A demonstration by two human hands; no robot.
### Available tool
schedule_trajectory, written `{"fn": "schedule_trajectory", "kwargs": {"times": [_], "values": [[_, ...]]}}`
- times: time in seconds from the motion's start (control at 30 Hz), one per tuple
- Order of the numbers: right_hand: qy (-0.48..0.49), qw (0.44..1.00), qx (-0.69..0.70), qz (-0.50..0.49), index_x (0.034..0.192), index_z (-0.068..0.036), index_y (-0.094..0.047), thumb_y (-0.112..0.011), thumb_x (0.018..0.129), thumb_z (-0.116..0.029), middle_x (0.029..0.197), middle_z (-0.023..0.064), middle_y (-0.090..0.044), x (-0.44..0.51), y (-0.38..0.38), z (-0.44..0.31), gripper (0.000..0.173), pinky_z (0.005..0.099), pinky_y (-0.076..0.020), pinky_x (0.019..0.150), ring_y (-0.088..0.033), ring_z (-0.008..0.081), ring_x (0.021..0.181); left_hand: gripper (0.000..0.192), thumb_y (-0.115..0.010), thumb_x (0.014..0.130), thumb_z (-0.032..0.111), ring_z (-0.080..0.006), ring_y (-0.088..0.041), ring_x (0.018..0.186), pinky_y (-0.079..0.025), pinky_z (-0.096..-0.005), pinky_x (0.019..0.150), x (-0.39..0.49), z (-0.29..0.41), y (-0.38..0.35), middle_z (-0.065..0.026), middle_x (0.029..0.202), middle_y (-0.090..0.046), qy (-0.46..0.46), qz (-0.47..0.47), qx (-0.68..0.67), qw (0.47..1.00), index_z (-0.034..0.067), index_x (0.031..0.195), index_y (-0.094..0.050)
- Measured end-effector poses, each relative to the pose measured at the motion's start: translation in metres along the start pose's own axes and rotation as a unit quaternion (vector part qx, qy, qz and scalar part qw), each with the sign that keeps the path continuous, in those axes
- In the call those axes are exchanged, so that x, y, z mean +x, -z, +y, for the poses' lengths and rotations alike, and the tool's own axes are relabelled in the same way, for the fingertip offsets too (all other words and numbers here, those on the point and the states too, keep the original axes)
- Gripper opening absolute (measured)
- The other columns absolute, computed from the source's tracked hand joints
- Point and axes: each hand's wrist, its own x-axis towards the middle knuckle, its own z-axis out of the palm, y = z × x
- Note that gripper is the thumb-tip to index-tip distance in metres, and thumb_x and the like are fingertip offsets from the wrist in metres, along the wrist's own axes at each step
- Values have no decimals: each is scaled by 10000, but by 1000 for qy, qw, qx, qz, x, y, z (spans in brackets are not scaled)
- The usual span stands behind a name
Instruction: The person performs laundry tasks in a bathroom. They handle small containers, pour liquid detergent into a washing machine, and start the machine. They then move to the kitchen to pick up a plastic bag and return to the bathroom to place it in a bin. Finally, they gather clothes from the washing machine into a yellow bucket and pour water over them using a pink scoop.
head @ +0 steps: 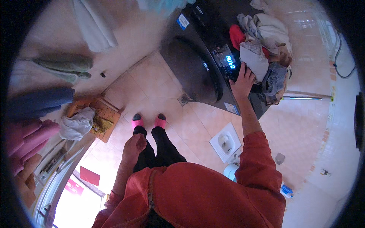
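Observation:
My right hand [243,81] reaches onto the top of a dark Haier washing machine [171,48], its fingers at the lower edge of a white cloth in a heap of clothes [273,37]. Whether the fingers grip the cloth cannot be told. Beside the hand, the control panel's display [230,62] is lit blue. Grey, white, red and brown fabrics make up the heap. My left hand [136,144] hangs in front of my leg with its fingers curled, and no object shows in it. The machine's round front door [191,68] is dark and appears closed.
A squat toilet [226,142] is set in the tiled floor, with a light blue bucket [231,171] nearby. A floor drain [183,99] lies below the machine. At the left stands a wooden rack [109,114] with a white cloth [78,124]. Towels [94,28] hang along the wall.

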Motion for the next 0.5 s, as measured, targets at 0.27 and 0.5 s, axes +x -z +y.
{"fn": "schedule_trajectory", "kwargs": {"times": [0.27, 0.5], "values": [[-4, 999, -39, 16, 1310, -137, -210, -738, 557, -293, 1133, 143, -394, -1, -3, -1, 933, 488, -338, 868, -384, 362, 1025, 246, -471, 856, 242, -136, -553, 749, -467, -252, 678, 13, -5, -4, -55, 821, -560, 7, -32, -3, 999, 23, 956, -519], [-20, 999, -29, 5, 1301, -131, -225, -737, 556, -301, 1134, 147, -398, -1, -2, -3, 920, 492, -332, 874, -387, 360, 1020, 241, -474, 856, 236, -135, -548, 735, -472, -257, 682, 16, -1, 0, -52, 803, -554, 27, -24, -32, 999, 17, 946, -516]]}}
